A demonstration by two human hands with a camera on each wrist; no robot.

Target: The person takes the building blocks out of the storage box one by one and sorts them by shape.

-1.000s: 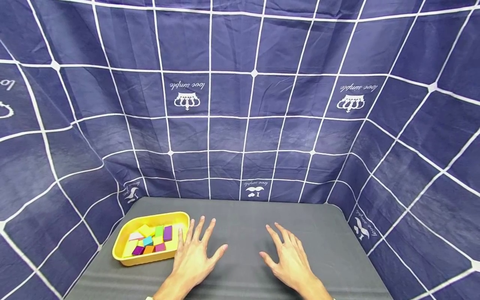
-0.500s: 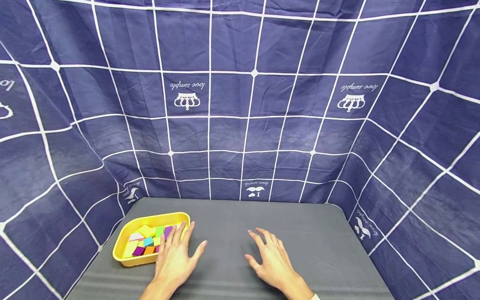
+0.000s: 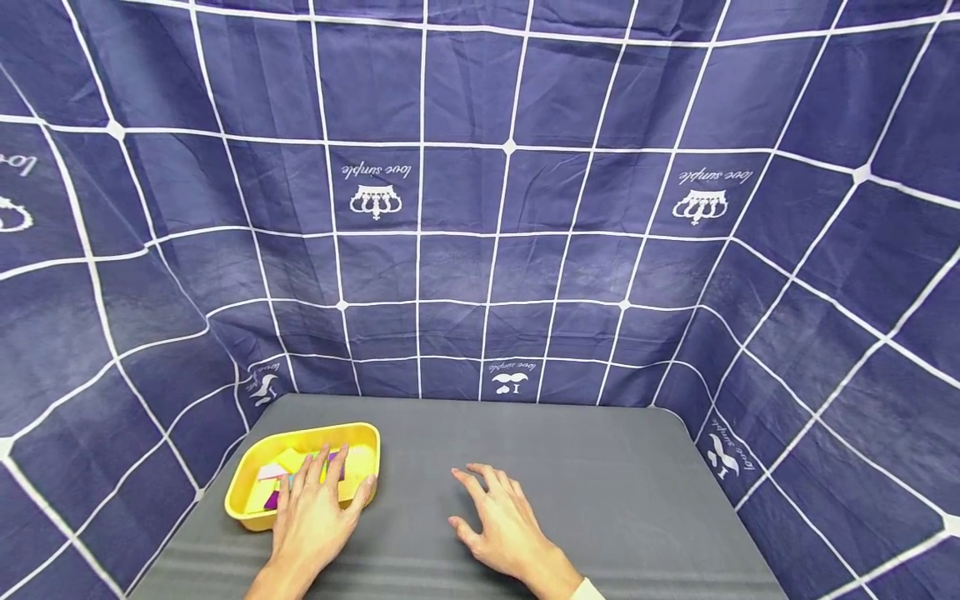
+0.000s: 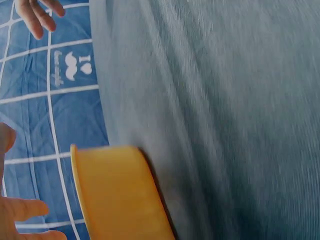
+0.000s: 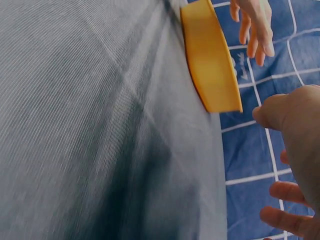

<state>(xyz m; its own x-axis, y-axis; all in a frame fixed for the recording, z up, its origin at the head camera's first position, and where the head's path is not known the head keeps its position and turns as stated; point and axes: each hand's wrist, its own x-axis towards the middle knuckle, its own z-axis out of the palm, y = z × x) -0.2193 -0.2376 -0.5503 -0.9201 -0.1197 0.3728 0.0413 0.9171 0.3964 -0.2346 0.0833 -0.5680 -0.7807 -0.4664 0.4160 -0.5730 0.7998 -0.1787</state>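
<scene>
A yellow plastic tray (image 3: 365, 454) with rounded corners stands at the left of the table and holds several coloured blocks. Among them show a yellow block (image 3: 291, 458), a pale pink block (image 3: 272, 472) and a dark purple block (image 3: 272, 501). My left hand (image 3: 309, 517) hovers over the tray's near side, fingers spread, and hides many of the blocks. In the left wrist view, the tray's side wall (image 4: 122, 192) shows below that hand. Right of the tray, my right hand (image 3: 506, 529) is held above the table with loosely bent fingers and holds nothing.
The table has a dark grey cloth cover (image 3: 585, 467) with soft folds along its near part. A navy curtain (image 3: 465, 275) with white grid lines encloses the back and both sides.
Both hands have moved left. My left hand has come from beside the tray to over its blocks, and my right hand has followed toward the table's middle. The tray stays put.
</scene>
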